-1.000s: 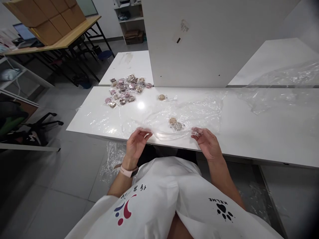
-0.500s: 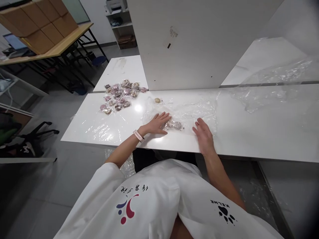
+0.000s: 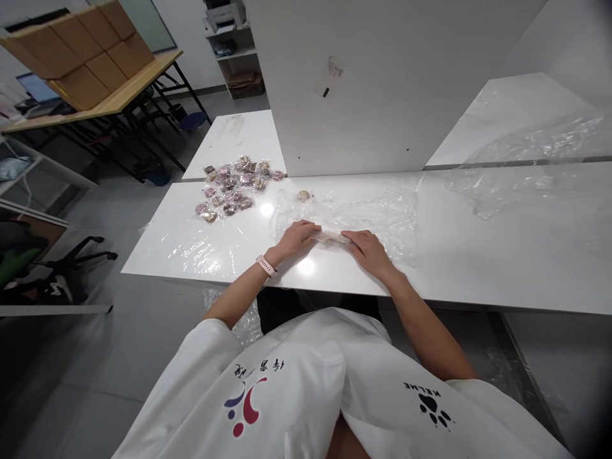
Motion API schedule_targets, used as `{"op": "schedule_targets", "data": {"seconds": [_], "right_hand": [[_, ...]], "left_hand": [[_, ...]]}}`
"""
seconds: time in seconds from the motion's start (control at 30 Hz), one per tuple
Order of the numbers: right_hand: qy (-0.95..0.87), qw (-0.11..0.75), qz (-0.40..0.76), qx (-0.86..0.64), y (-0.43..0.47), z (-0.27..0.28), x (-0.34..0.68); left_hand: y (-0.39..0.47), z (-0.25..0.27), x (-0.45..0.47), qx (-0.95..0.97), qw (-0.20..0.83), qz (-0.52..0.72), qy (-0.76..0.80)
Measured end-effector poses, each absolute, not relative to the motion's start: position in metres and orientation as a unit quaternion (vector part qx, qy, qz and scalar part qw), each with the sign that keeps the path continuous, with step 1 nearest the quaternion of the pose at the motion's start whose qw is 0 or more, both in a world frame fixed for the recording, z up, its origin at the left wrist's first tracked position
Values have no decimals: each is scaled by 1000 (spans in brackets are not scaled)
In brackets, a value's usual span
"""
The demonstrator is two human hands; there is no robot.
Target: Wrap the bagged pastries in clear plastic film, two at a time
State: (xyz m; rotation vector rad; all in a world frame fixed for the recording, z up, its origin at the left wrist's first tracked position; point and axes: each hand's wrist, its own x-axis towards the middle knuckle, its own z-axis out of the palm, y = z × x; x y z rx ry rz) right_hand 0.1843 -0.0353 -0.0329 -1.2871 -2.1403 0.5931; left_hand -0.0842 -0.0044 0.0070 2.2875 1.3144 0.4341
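Note:
Both my hands grip the near edge of a clear plastic sheet (image 3: 382,213) on the white table. My left hand (image 3: 297,237) is curled at one end of a small wrapped bundle (image 3: 331,236), and my right hand (image 3: 369,250) closes on its other end. The plastic is folded over the bundle, so the round packets inside barely show. A single pale round packet (image 3: 303,195) lies just beyond my left hand, at the sheet's far left. My fingertips are partly hidden by the plastic and by my hands.
A pile of small, individually wrapped round packets (image 3: 234,185) lies to the left. An upright white panel (image 3: 354,108) stands behind the sheet. More loose clear plastic (image 3: 492,191) spreads on the right. The white table's front edge (image 3: 459,301) runs near my body.
My right hand has moved left and closed on the plastic. My left hand, flat before, has curled. The near edge of plastic now covers the round packets that showed between my hands.

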Motion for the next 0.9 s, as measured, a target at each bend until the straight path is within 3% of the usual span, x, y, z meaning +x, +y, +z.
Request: {"op": "schedule_targets", "data": {"seconds": [0.2,0.33,0.43,0.57,0.9], "right_hand": [[-673,301,361,-571,-62,-22,190],[-691,293,234,-618,-72,-22,184],[-761,278,147,-567,-78,-26,185],[-821,250,119,-499,-85,-31,190],[-757,254,129,-588,-39,-29,187]], "left_hand": [[-32,11,-70,731,328,134,583],[-56,10,-57,763,158,123,614],[-69,6,-56,853,86,134,496],[-69,2,-62,893,126,109,417],[-7,18,-65,785,210,97,575]]}}
